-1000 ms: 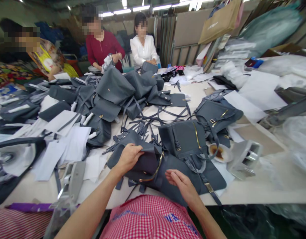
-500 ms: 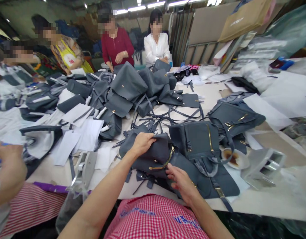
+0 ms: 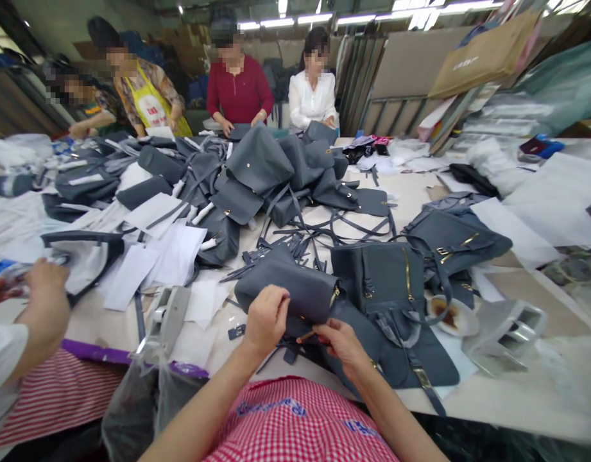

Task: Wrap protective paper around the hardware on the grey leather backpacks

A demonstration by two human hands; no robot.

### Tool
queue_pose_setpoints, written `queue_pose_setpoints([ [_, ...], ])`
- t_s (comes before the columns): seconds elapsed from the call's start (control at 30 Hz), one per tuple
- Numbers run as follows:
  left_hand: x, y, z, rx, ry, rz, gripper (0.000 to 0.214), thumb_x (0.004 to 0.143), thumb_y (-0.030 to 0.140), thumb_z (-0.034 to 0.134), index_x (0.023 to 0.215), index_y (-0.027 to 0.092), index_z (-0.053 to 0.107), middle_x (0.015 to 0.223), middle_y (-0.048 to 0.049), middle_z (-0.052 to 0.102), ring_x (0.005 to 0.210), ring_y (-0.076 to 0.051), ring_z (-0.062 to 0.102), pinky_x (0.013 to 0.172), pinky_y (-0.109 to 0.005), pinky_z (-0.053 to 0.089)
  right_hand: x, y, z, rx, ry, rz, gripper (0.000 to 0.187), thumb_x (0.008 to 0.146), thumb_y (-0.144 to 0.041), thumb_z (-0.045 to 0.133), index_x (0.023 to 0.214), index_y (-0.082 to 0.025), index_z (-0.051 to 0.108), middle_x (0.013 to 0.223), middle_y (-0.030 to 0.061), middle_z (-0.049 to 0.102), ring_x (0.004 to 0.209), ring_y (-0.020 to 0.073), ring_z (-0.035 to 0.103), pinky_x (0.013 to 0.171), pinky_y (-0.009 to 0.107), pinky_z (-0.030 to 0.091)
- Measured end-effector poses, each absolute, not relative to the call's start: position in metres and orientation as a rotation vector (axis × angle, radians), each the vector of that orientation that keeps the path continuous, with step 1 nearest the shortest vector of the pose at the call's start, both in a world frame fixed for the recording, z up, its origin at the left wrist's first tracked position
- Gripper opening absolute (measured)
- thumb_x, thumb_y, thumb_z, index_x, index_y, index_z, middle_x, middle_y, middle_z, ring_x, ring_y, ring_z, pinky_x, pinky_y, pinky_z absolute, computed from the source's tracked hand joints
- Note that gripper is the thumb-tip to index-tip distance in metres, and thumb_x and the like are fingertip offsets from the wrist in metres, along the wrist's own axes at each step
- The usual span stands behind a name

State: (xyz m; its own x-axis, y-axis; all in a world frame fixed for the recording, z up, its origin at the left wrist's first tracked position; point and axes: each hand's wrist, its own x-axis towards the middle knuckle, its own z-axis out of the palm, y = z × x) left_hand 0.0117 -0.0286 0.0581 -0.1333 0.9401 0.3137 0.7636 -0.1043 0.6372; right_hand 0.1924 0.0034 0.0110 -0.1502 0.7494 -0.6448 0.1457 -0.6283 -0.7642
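A grey leather bag [image 3: 295,289] with a gold zip lies on the table edge right in front of me. My left hand [image 3: 267,319] is closed on its near side, fingers curled over the leather. My right hand [image 3: 341,340] pinches a small brown stick-like thing [image 3: 305,335] at the bag's lower edge; I cannot make out what it is. Just right of the bag, a second grey bag [image 3: 386,276] with a gold zip and straps lies flat.
A heap of grey bags [image 3: 256,173] and loose straps [image 3: 319,231] fills the table's middle, with white paper sheets [image 3: 165,250] to the left. A small dish [image 3: 452,316] and a metal tool [image 3: 509,330] sit at right. A co-worker's hand [image 3: 45,289] works at left; several people stand across the table.
The bag's flap has been folded down shut. My left hand moved from the top of the bag to its near side; my right hand closed into a pinch at the lower edge.
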Motion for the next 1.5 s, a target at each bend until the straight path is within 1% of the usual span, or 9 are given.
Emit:
queue_pose_setpoints([
  [0.13,0.016,-0.058,0.025,1.485,1.769,0.74,0.01,0.084,0.022,0.052,0.083,0.018,0.062,0.077,-0.002,0.065,0.071,-0.017,0.061,0.069,-0.027,0.045,0.193,0.007,0.015,-1.687,-1.013,1.848,0.012,0.06,-0.027,0.071,0.063,-0.019,0.062,0.055,-0.0026,0.057,0.055,0.0108,0.051,0.046,0.02,0.031],
  [0.23,0.024,-0.058,0.012,1.309,1.667,0.784,0.013,0.082,0.025,0.053,0.087,0.016,0.06,0.082,-0.0039,0.066,0.074,-0.017,0.061,0.069,-0.026,0.046,0.194,0.009,0.016,-1.69,-1.015,1.87,0.012,0.06,-0.027,0.071,0.064,-0.02,0.061,0.057,-0.0023,0.059,0.057,0.0117,0.054,0.047,0.02,0.033],
  [0.43,0.036,-0.052,0.009,1.141,1.511,0.735,0.005,0.075,0.022,0.056,0.077,0.018,0.056,0.068,0.002,0.06,0.063,-0.013,0.054,0.059,-0.023,0.039,0.193,0.012,0.014,-1.671,-1.015,1.911,0.014,0.06,-0.027,0.072,0.063,-0.021,0.059,0.057,-0.0026,0.058,0.057,0.011,0.054,0.044,0.018,0.033],
  [0.63,0.044,-0.051,0.004,0.963,1.388,0.665,0.02,0.071,0.035,0.06,0.067,0.015,0.06,0.055,0.0039,0.05,0.05,-0.01,0.042,0.05,-0.023,0.031,0.197,0.012,0.012,-1.659,-0.987,1.902,0.016,0.062,-0.027,0.072,0.065,-0.021,0.058,0.06,-0.0028,0.058,0.058,0.0104,0.055,0.045,0.017,0.037],
  [0.83,0.045,-0.057,0.014,0.831,1.339,0.657,0.034,0.074,0.046,0.057,0.069,0.013,0.062,0.051,0.0065,0.041,0.046,-0.007,0.031,0.048,-0.023,0.023,0.219,-0.006,0.029,-1.727,-1.096,1.992,0.039,0.075,-0.053,0.066,0.06,-0.017,0.06,0.049,-0.0015,0.055,0.042,0.0079,0.044,0.039,0.019,0.031],
  [0.97,0.048,-0.066,0.017,0.833,1.365,0.697,0.028,0.073,0.04,0.058,0.064,0.014,0.059,0.052,0.0061,0.043,0.049,-0.008,0.033,0.049,-0.023,0.024,0.214,-0.021,0.029,-1.624,-1.043,2.239,0.044,0.07,-0.057,0.072,0.068,-0.014,0.069,0.064,0.0048,0.067,0.053,0.0097,0.055,0.045,0.019,0.036],
  [1.2,0.048,-0.085,0.016,0.969,1.408,0.814,0.008,0.068,0.022,0.057,0.067,0.015,0.06,0.063,0.0033,0.054,0.062,-0.012,0.047,0.06,-0.024,0.036,0.196,-0.031,0.005,-1.495,-0.591,2.365,0.027,0.059,-0.031,0.084,0.072,-0.017,0.065,0.058,-0.003,0.061,0.052,0.0085,0.056,0.046,0.017,0.038],
  [1.4,0.044,-0.104,0.014,0.92,1.454,0.872,0.024,0.064,0.011,0.053,0.083,0.014,0.067,0.077,-0.001,0.064,0.072,-0.014,0.056,0.069,-0.026,0.043,0.196,-0.034,-0.003,-1.44,-0.502,2.43,0.025,0.063,-0.029,0.083,0.07,-0.018,0.062,0.059,-0.0017,0.064,0.053,0.0109,0.058,0.049,0.02,0.043],
  [1.5,0.043,-0.109,0.013,0.808,1.511,0.889,0.019,0.067,0.012,0.052,0.079,0.015,0.065,0.07,0.0006,0.06,0.062,-0.012,0.052,0.06,-0.024,0.041,0.196,-0.035,-0.005,-1.424,-0.484,2.45,0.027,0.06,-0.027,0.086,0.07,-0.018,0.062,0.055,-0.0036,0.061,0.051,0.0097,0.057,0.049,0.02,0.043],
])
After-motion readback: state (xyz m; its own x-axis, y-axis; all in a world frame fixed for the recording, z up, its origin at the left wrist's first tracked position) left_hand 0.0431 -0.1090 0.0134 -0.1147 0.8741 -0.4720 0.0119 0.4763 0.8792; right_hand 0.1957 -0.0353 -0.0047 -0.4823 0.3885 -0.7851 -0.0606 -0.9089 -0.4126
